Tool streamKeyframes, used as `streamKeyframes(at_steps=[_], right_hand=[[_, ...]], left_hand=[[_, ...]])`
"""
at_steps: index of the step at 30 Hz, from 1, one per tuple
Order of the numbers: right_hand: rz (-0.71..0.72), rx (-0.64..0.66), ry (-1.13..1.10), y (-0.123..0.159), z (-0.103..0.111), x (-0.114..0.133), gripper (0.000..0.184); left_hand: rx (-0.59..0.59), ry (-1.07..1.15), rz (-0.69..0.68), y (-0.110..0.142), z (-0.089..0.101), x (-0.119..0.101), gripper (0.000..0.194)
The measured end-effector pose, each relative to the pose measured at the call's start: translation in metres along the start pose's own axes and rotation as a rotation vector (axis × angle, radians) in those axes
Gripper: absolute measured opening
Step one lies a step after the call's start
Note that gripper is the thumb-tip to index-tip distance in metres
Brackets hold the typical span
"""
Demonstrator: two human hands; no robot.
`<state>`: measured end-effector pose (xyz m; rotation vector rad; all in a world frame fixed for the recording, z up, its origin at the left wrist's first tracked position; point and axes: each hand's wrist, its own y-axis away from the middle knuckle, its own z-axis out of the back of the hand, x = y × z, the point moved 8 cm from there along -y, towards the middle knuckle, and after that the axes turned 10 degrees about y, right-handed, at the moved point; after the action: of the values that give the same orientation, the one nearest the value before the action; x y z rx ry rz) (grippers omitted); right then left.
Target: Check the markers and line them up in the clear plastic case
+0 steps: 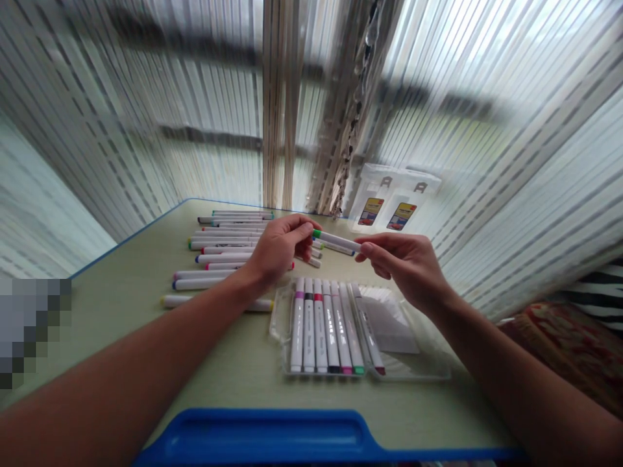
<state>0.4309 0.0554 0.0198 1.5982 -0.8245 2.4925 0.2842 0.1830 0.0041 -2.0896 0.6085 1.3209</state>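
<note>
A white marker [338,241] with a green band is held between my two hands above the table. My left hand [287,243] pinches its green end, and my right hand [402,259] grips the other end with thumb and fingers. Below them lies an open clear plastic case [440,370]. Several white markers [320,334] stand side by side in its left part, some with purple, black or red bands. One marker with a dark red end [372,340] lies tilted to the right of that row. To the left, partly behind my left arm, several loose markers [224,251] lie on the table.
The pale green table [97,337] has a blue rim with a blue tray [267,434] at its front edge. Two clear packages with labels [402,215] stand at the back right by the curtain [214,117]. Patterned fabric [559,344] shows at the right.
</note>
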Motion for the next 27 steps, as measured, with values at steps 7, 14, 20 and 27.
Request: streamKeyframes(at_steps=[7,14,20,27], right_hand=[[0.011,0.024,-0.083,0.0,-0.002,0.0,0.017],[0.044,0.024,-0.052,0.001,-0.003,0.007,0.022],[0.047,-0.063,-0.042,-0.002,0.005,0.005,0.019],[-0.039,-0.178,-0.129,-0.009,0.018,-0.009,0.014]], left_hand=[[-0.029,0.025,0.022,-0.001,0.001,0.0,0.013],[-0.051,0.018,0.012,-0.001,0.003,0.0,0.016],[-0.036,0.01,-0.009,-0.001,0.001,-0.001,0.013],[0.019,-0.052,-0.022,0.002,-0.003,-0.004,0.013]])
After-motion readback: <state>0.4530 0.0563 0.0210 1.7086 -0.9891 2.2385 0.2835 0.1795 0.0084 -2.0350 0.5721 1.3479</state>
